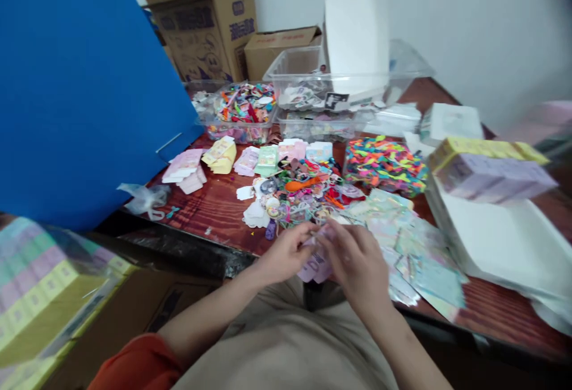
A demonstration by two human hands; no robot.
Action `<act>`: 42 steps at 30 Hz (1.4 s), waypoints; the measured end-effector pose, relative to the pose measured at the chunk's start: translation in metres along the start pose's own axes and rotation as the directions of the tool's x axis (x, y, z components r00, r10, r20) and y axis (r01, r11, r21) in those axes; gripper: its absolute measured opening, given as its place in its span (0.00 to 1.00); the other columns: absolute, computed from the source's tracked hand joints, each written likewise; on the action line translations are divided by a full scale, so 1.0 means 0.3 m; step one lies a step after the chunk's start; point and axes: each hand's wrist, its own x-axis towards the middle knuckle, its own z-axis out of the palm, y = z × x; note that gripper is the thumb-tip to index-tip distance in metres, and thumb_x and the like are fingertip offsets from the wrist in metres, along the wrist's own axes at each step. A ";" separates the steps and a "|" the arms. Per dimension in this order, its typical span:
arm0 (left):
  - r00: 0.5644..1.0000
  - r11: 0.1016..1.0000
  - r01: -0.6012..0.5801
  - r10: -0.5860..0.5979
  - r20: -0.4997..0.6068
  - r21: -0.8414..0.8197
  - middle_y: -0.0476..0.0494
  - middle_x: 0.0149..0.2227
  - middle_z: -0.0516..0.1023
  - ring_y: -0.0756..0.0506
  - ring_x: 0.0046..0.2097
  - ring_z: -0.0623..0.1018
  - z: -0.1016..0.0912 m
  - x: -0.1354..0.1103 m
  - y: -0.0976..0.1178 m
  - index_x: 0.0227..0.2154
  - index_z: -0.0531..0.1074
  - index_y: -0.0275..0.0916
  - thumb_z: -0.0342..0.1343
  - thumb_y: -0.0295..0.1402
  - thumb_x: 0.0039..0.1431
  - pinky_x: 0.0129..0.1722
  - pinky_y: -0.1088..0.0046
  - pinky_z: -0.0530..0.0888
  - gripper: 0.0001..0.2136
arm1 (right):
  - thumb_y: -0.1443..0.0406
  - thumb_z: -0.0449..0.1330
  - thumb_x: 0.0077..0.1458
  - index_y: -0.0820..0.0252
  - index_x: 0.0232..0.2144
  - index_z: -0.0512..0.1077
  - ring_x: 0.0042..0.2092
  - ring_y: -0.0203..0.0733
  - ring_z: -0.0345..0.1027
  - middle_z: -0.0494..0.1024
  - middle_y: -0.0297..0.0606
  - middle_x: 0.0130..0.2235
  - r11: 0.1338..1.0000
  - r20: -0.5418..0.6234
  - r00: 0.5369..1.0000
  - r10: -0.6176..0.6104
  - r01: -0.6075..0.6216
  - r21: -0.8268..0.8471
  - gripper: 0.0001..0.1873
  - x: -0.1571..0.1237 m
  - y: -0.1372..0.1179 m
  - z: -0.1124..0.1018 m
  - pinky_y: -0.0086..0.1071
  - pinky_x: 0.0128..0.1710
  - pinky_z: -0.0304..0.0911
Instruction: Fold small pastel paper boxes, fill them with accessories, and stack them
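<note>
Beige fabric [286, 348] covers the person's lap and front, and an orange sleeve [134, 366] ends partway up the left arm. Both bare hands are raised over the table's near edge, close together and a little blurred. The left hand [286, 253] pinches one side of a lilac printed paper piece [315, 268], while the right hand [357, 265] closes over its other side, fingers curled and hiding much of it. The piece sits between the two palms, just above the near edge of a red-brown wooden table [210, 205].

Just beyond the hands lies a jumbled heap of small colourful trinkets and paper shapes [295, 190]. Pastel printed sheets [415, 253] fan out beside the right hand, and a row of small pastel paper packets [268, 160] stands behind the heap. Farther right is a mound of neon multicoloured pieces [384, 166]. Transparent plastic bins [295, 74] hold more mixed pieces at the far end, and a white tray [487, 241] carries a stack of lilac-and-yellow packets [491, 169]. A blue board [80, 92] rises on the left, with cardboard boxes [201, 32] behind it and another pastel stack [40, 288] below it, off the table
</note>
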 end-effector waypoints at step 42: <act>0.956 0.847 -0.201 0.280 -0.091 0.492 0.52 0.29 0.70 0.49 0.29 0.70 0.046 -0.032 -0.056 0.49 0.60 0.41 0.42 0.38 0.70 0.31 0.72 0.67 0.10 | 0.56 0.58 0.63 0.50 0.45 0.81 0.37 0.39 0.68 0.73 0.38 0.34 0.674 0.329 0.880 0.341 -0.473 0.567 0.15 -0.045 -0.002 -0.066 0.32 0.34 0.64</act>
